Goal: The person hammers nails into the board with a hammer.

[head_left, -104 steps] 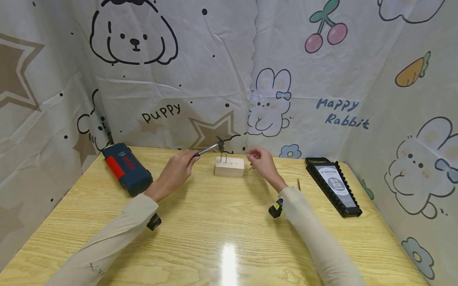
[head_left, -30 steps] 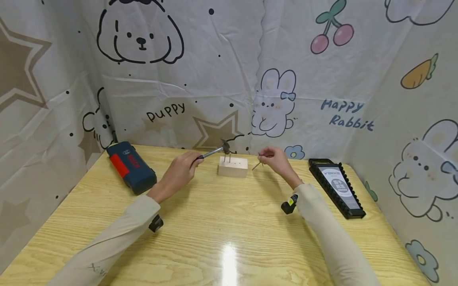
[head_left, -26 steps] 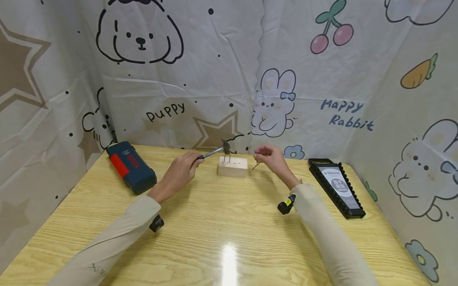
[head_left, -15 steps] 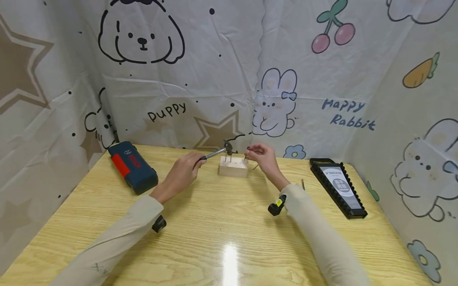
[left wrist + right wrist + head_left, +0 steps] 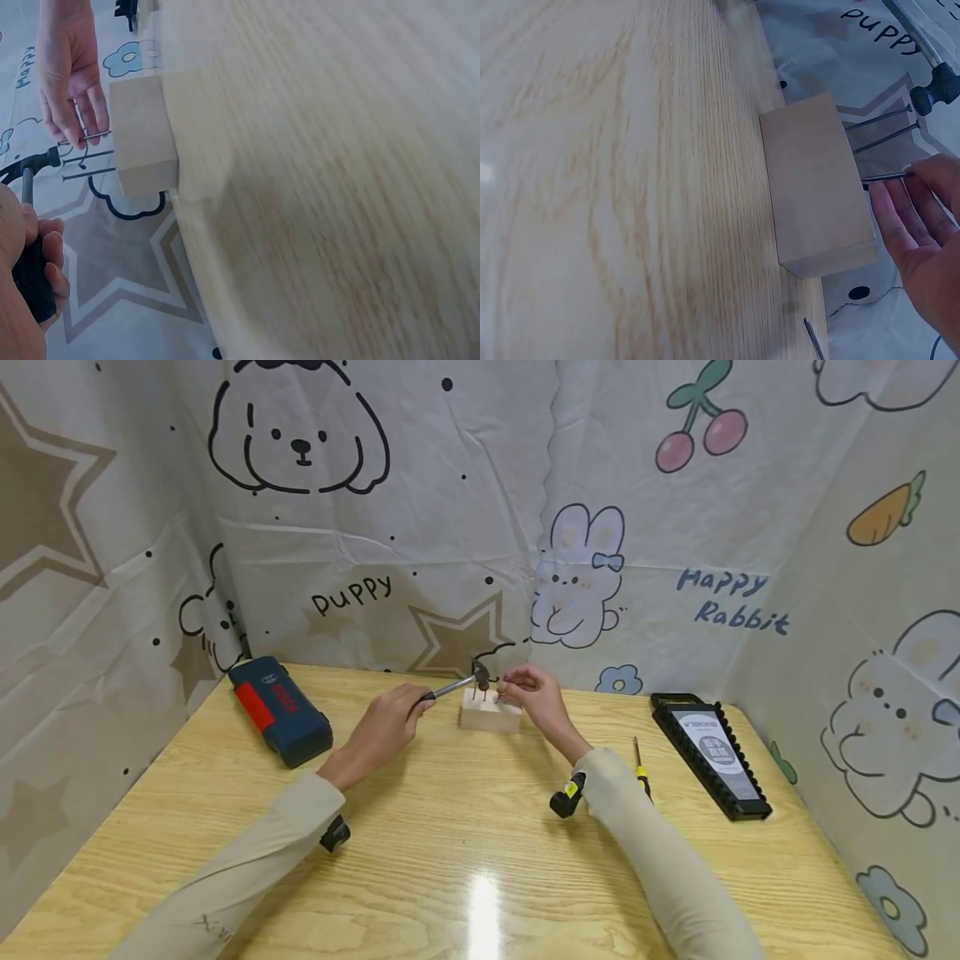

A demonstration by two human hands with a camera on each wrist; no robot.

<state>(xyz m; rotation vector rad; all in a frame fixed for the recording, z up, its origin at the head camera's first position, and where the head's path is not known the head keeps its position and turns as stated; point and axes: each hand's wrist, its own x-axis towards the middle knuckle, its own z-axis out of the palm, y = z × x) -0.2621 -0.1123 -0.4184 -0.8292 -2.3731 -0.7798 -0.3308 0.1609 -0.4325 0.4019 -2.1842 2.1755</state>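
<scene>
A pale wooden block point(image 5: 491, 717) stands at the far middle of the table, with two nails point(image 5: 880, 128) upright in its top. My left hand point(image 5: 388, 723) grips the black handle of a small hammer point(image 5: 480, 674), whose head hangs just above those nails. My right hand point(image 5: 527, 687) pinches a third nail point(image 5: 886, 178) between its fingertips and holds it upright with its point on the block's top, beside the other two. In the left wrist view the hammer head point(image 5: 36, 165) sits close to the nail heads, and the right hand point(image 5: 69, 71) reaches in from above.
A blue and red tool case point(image 5: 281, 711) lies at the far left, a black bit tray point(image 5: 712, 753) at the right. A small screwdriver point(image 5: 640, 767) lies right of my right forearm. One loose nail point(image 5: 814, 341) lies near the block. Printed curtains close in the table.
My right hand has moved left with the nail, from the table right of the block onto the block's top. The left hand and hammer have hardly moved.
</scene>
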